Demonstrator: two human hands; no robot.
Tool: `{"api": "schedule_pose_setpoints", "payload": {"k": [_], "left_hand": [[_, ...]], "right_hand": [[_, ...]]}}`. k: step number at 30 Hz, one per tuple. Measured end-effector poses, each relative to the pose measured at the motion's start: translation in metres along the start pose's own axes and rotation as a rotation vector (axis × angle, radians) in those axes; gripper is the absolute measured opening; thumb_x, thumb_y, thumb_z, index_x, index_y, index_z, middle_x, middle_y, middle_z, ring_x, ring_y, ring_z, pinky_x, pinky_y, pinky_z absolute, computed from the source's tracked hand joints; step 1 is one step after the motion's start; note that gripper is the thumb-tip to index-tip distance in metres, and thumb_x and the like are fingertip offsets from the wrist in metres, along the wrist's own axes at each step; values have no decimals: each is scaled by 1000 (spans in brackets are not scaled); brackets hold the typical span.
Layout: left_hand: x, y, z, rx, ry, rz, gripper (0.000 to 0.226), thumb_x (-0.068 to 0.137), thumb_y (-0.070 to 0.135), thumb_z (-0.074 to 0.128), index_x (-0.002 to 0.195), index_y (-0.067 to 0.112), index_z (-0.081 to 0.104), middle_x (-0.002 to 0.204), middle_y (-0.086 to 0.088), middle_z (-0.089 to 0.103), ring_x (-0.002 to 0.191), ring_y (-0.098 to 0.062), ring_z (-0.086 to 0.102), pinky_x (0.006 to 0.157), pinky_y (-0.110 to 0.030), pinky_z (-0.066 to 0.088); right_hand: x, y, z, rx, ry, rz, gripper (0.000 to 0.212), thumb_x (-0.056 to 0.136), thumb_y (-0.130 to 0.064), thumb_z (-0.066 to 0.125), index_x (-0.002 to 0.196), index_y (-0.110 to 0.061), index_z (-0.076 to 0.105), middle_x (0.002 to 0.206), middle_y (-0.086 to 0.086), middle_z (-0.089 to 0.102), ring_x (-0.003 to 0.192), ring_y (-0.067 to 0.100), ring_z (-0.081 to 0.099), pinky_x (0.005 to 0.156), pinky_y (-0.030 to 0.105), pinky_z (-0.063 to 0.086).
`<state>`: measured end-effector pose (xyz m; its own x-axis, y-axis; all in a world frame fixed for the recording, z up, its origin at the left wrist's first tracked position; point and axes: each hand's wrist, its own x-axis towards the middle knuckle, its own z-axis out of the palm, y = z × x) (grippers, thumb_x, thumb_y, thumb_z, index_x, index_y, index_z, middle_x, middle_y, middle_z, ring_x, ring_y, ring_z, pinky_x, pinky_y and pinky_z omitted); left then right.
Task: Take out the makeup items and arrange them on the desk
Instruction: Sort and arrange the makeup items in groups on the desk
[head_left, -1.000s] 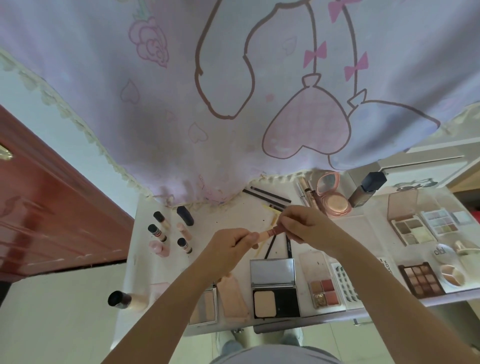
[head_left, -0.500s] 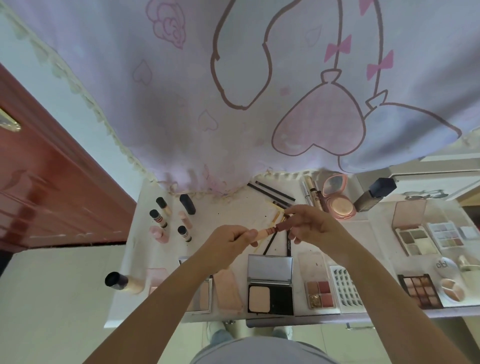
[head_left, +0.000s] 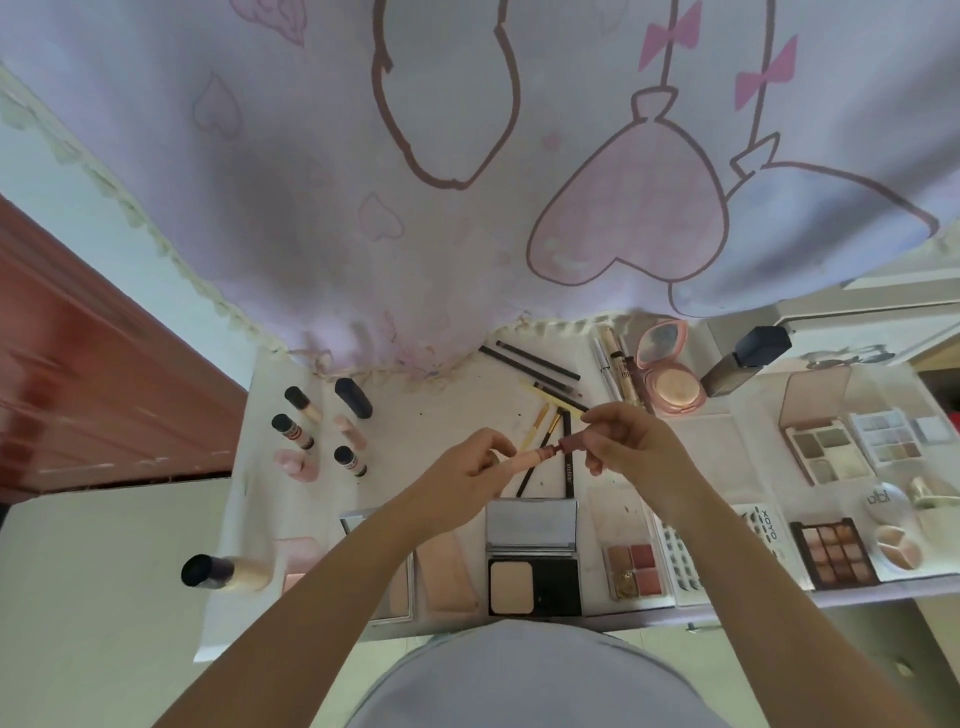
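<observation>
A slim pink lip gloss tube (head_left: 530, 458) is held over the middle of the white desk (head_left: 447, 415). My left hand (head_left: 467, 478) pinches its pale body, and my right hand (head_left: 628, 447) pinches its darker pink cap end (head_left: 571, 444). The two hands face each other a short way apart. Beneath them lie thin black pencils (head_left: 535, 364) and gold-tipped brushes (head_left: 545, 431). An open black powder compact (head_left: 534, 558) sits just in front of the hands.
Small bottles (head_left: 296, 431) stand at the left, and a foundation bottle (head_left: 223, 571) lies at the desk's left edge. Eyeshadow palettes (head_left: 836, 553), a blush palette (head_left: 634, 569), a pink round compact (head_left: 670, 384) and a dark-capped bottle (head_left: 743, 366) fill the right. A printed curtain (head_left: 467, 182) hangs behind.
The view has tilted slightly. My hands have drawn a little apart along the tube, so more of it shows between them; both still pinch it.
</observation>
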<state>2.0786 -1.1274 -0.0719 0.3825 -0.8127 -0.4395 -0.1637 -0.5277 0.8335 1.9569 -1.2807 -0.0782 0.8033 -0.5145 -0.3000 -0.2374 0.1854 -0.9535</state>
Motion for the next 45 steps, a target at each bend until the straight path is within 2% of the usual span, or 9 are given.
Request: {"api": "schedule_pose_setpoints", "payload": {"k": [8,16,21,27,30,35,38,41,45], "left_hand": [[28,-9,3,-210,-39,-44,6,92,13,48,89,18,48,75,5,61,53,-3,51,51,-13,41],[53,-22,31,-3,-94,-18,23,81,20,66,85,25,43,90,3,63,76,-7,64,70,-16,52],[66,-37,27,144,-46,-38,32,89,32,53,115,15,46,110,4,56,87,-5,53,66,-7,40],[74,-52,9,199,49,-80,28,93,28,46,114,11,50,103,8,51,90,-6,49,76,-16,36],[76,-57,5,213,54,-96,28,94,28,45,115,11,50,108,6,54,91,-5,49,78,-16,35],[75,-64,-1,218,49,-125,27,95,28,43,114,12,51,113,2,56,91,-5,48,79,-15,35],[75,-69,-5,225,43,-152,25,95,28,42,112,12,52,113,2,57,91,-5,48,79,-14,35],[75,-71,-8,232,29,-162,24,95,27,42,110,11,52,112,1,58,90,-6,48,77,-14,35],[78,-71,-11,201,29,-168,23,95,26,42,109,12,53,107,3,56,89,-6,49,76,-14,35]], "right_hand": [[12,17,-1,411,120,121,13,89,-3,48,95,-4,60,74,5,70,61,12,63,57,20,53],[16,43,7,212,198,347,14,87,-9,54,78,-8,65,70,6,64,66,15,61,56,18,52],[40,36,-17,-219,286,341,12,86,-9,55,77,-10,64,70,2,62,66,14,58,64,21,48],[104,16,-45,-889,217,292,23,85,-19,55,91,0,67,62,-2,55,56,11,50,55,18,38],[131,14,-44,-1108,156,317,24,83,-21,54,91,-1,65,79,7,65,71,18,61,62,23,44],[160,19,-35,-1310,79,311,32,82,-16,55,54,-13,39,53,-2,39,48,9,40,43,19,30],[170,20,-31,-1395,47,298,21,84,-15,53,63,-12,47,58,-3,43,58,13,50,50,21,38],[173,25,-29,-1487,33,253,16,85,-11,49,100,-10,57,65,-1,49,68,16,56,58,25,47],[166,32,-33,-1526,61,277,21,89,-16,45,92,-5,62,59,-1,45,64,16,54,52,23,40]]}}
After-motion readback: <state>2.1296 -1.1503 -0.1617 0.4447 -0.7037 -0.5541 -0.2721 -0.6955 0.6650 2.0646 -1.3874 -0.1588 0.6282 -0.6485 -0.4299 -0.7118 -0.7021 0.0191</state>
